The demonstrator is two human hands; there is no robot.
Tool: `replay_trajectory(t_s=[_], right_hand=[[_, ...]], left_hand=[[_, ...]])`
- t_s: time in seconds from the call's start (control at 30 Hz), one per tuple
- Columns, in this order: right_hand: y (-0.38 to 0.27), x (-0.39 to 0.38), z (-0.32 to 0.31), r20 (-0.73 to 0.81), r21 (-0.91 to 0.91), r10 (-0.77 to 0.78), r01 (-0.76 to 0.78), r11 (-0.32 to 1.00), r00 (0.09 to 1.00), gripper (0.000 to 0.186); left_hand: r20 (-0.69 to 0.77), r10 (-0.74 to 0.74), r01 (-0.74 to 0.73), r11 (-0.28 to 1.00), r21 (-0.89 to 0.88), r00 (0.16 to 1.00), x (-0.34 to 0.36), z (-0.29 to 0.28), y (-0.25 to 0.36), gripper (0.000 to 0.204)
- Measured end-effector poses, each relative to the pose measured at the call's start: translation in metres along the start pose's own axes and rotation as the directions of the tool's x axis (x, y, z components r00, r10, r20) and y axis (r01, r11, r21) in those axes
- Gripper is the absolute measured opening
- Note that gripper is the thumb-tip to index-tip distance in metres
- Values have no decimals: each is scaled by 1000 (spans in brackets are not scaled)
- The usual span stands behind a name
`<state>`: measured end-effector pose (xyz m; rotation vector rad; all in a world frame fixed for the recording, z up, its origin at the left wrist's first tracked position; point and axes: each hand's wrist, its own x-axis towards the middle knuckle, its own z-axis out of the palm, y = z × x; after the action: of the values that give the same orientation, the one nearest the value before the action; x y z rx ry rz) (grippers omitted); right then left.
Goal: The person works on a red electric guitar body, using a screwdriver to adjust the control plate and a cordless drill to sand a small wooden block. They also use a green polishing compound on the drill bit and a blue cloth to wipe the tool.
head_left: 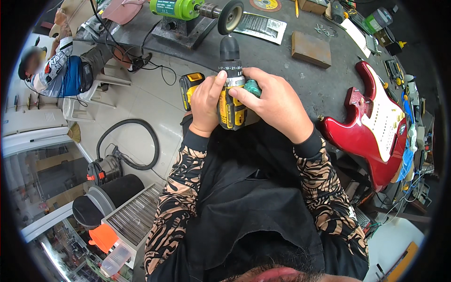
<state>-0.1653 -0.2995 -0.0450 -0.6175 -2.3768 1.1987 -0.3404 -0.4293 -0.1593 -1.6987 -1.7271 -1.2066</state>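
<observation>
Both my hands are closed round a yellow and black cordless drill (233,110), its black chuck (229,48) pointing away from me over the bench edge. My left hand (206,99) wraps the drill's left side, with the battery pack (189,86) showing beyond it. On the other side, my right hand (277,98) grips the body near the collar. A dark green lump (252,88) shows between its fingers and thumb; I cannot tell what it is. Just past the chuck is a grey wheel (231,18) beside the green bench grinder (174,8); whether they touch is unclear.
On the dark workbench (268,58) lie a flat packet (260,27), a wooden block (311,49) and loose screws (324,30). A red guitar body (371,122) lies to the right. At left are a vacuum cleaner (105,167) on the floor and a seated person (58,70).
</observation>
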Motion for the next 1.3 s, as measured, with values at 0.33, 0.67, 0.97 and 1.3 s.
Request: replay_trajectory(t_s=[0.33,0.67,0.97,1.3], right_hand=[[0,1,-1,15,3,8,-8,1000,1000,50],[1,0,0,5,13,-2,2,1000,1000,52],[2,0,0,11,13,8,-8,1000,1000,53],[1,1,-1,10,16,4,-4,1000,1000,53]], left_hand=[[-10,-6,7,1000,10,1000,-2,2,2,85],[-17,-29,29,1000,9,999,-7,5,4,87],[-28,-70,70,998,6,997,-8,7,10,88],[-34,-70,71,997,15,997,-10,8,10,88]])
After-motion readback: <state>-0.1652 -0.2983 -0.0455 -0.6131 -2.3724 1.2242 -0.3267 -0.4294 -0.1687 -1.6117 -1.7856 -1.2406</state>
